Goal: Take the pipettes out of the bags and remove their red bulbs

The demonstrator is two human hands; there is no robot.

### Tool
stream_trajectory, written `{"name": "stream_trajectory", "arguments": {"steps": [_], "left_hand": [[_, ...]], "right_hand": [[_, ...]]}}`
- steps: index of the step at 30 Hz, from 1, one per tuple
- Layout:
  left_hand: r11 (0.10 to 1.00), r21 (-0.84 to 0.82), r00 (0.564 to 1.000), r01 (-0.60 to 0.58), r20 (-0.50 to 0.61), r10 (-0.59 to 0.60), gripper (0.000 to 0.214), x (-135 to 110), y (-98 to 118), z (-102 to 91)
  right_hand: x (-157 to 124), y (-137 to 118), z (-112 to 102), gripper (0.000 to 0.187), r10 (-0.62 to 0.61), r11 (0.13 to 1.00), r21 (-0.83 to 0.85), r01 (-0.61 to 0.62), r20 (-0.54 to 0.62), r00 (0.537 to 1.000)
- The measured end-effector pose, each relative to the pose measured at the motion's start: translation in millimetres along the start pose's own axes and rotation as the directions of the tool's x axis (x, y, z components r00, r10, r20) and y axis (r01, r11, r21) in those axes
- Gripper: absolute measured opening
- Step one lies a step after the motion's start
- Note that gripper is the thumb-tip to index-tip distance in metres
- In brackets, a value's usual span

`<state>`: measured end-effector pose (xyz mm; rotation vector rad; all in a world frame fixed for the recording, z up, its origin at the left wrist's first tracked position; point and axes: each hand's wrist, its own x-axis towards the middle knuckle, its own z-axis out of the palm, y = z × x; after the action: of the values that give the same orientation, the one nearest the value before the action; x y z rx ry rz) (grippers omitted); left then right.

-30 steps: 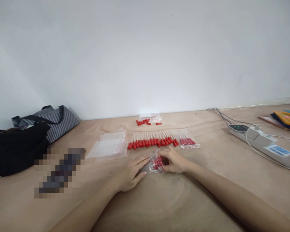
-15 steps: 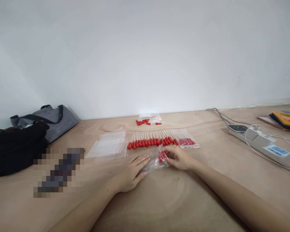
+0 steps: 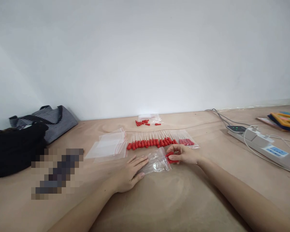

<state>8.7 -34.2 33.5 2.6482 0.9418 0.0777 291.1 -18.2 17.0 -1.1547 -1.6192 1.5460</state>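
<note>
My left hand (image 3: 132, 172) lies flat with its fingers stretched out, resting at the left edge of a clear zip bag (image 3: 154, 163). At the bag's right end, beside its red-lined mouth, my right hand (image 3: 182, 154) is closed on a few red-tipped sticks (image 3: 170, 157); whether their shafts reach into the bag is hard to make out. Just beyond lies a row of red-tipped sticks (image 3: 147, 142), pale shafts pointing away from me. At the row's right end sits a filled zip bag (image 3: 189, 138) with red tips inside.
Flat zip bags (image 3: 106, 145) are stacked to the left of the row. Farther back are loose red pieces (image 3: 142, 122) and another clear bag (image 3: 148, 117). A power strip (image 3: 270, 148) with cables is on the right, and a striped bag (image 3: 60, 122) on the left.
My right hand has shifted right with the red-tipped sticks, away from the bag's middle. The clear bag now lies flatter, its mouth to the right. My left hand has barely moved.
</note>
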Motion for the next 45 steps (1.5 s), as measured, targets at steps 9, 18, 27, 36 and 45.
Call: {"name": "stream_trajectory", "arguments": {"steps": [9, 18, 27, 36, 45], "left_hand": [[1.0, -0.001, 1.0, 0.022, 0.007, -0.022, 0.046, -1, 0, -0.6], [0.999, -0.029, 1.0, 0.018, -0.012, -0.019, 0.047, -1, -1, 0.3], [0.997, -0.062, 0.998, 0.044, -0.045, -0.047, 0.046, -3, -2, 2.2], [0.952, -0.223, 0.88, 0.212, -0.379, -0.285, 0.034, -2, -12, 10.9], [0.855, -0.391, 0.836, 0.341, -0.29, -0.467, 0.043, -4, -20, 6.6]], "right_hand": [[-18, -6, -72, 0.029, -0.011, 0.99, 0.131, 0.057, -0.323, 0.946], [27, 23, -36, 0.019, -0.561, 0.813, -0.564, 0.144, -0.693, 0.453], [33, 34, -22, 0.027, -0.764, 0.166, -0.985, -0.051, -0.161, 0.625], [27, 32, -21, 0.029, -0.713, 0.335, -0.94, 0.064, -0.208, 0.669], [30, 32, -26, 0.025, -0.639, 0.546, -0.838, 0.012, -0.407, 0.653]]}}
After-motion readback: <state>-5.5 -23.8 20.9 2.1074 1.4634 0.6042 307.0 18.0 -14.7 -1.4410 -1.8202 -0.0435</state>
